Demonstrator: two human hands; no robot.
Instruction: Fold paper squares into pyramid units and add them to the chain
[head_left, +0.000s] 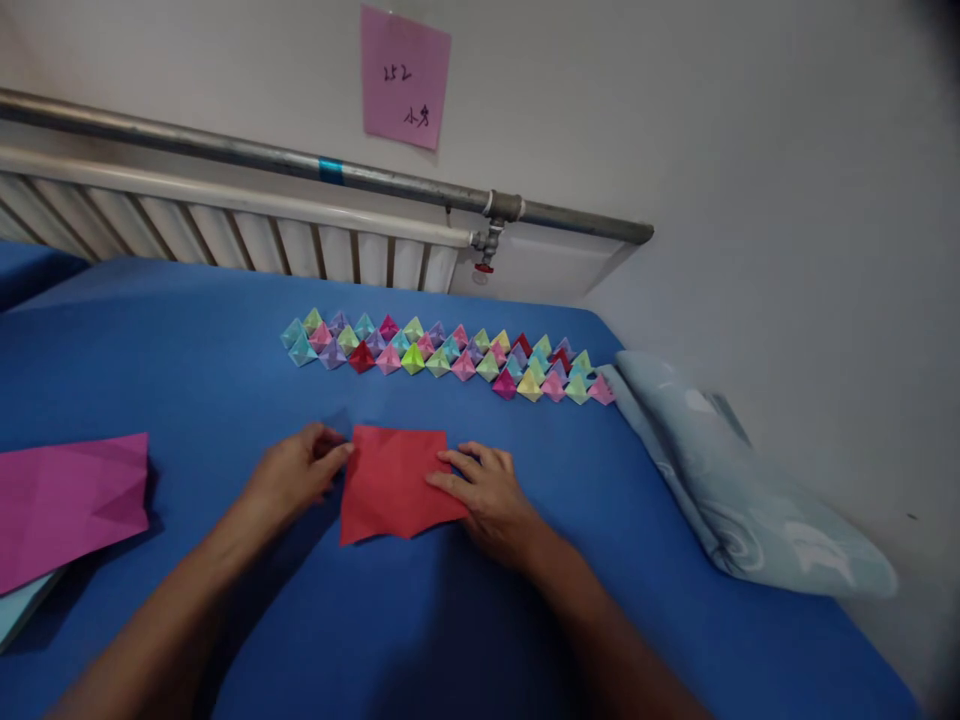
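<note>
A creased sheet of red paper (397,480) lies between my hands above the blue surface, its lower edge wavy. My left hand (296,470) is at its left edge, thumb and fingers drawn together in a pinch at the upper left side. The tips behind the paper's edge are hidden. On the right side, my right hand (487,495) grips the sheet, with fingers resting over its right edge and the lower right corner lying against the hand. Beyond the sheet, small folded paper pieces (412,358) in many colours stand in staggered rows.
Magenta paper (82,500) lies at the left over light blue sheets (22,610). A folded pale blue cloth (742,490) rests at the right edge of the blue surface (210,400). Behind are a radiator (292,245), a metal pipe (247,150) and a pink note (405,80) on the wall.
</note>
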